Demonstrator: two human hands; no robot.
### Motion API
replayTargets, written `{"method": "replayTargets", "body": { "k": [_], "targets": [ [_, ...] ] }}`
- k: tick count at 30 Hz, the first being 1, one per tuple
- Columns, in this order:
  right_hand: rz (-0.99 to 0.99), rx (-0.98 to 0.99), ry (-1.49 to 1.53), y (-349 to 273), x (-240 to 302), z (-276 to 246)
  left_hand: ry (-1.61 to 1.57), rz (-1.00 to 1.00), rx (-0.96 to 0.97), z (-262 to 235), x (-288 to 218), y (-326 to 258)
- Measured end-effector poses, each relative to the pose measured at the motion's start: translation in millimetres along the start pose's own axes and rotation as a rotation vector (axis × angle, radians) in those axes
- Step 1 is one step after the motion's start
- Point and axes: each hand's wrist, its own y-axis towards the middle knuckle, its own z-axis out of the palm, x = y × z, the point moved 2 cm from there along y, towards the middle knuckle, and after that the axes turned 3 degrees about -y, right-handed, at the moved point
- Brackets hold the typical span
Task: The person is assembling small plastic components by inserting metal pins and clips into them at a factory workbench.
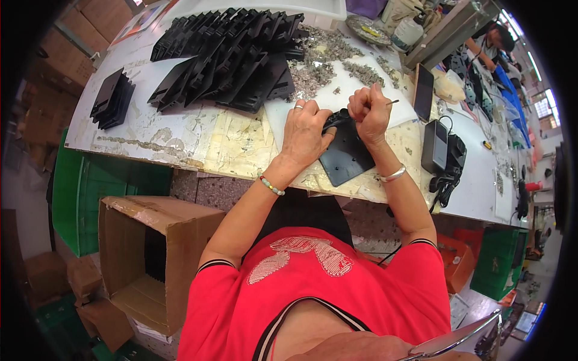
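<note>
A black plastic panel [346,153] with small raised studs lies at the table's front edge, right before me. My left hand [304,129] grips its far left corner, thumb on top and fingers curled over the far side. Above the panel's far right side, my right hand [370,114] is closed in a fist around a thin rod-like tool [393,102]; only a short end sticks out to the right. The rest of the tool is hidden in the fist. Beyond my hands, a heap of small metal pieces [316,81] lies on a white sheet [355,84].
Rows of black panels [229,60] stand at the back left, with a smaller stack [112,99] farther left. At right are a phone [423,90], a black box-shaped device [435,144] with cables and a white bottle [407,33]. An open carton [165,219] stands below left; another person [494,45] works far right.
</note>
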Motion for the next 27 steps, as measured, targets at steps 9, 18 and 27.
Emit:
{"method": "replayTargets", "body": {
  "k": [9, 18, 27],
  "targets": [
    [-0.144, 0.095, -0.292, -4, -6, 2, 0.000, -0.015, 0.000, 0, -2, 0],
    [-0.071, -0.062, -0.217, 2, -14, -1, -0.006, -0.009, -0.018, 1, 0, 0],
    [0.031, -0.080, 0.079, 8, 1, -3, -0.010, -0.010, -0.025, -1, -2, -1]
  ]
}}
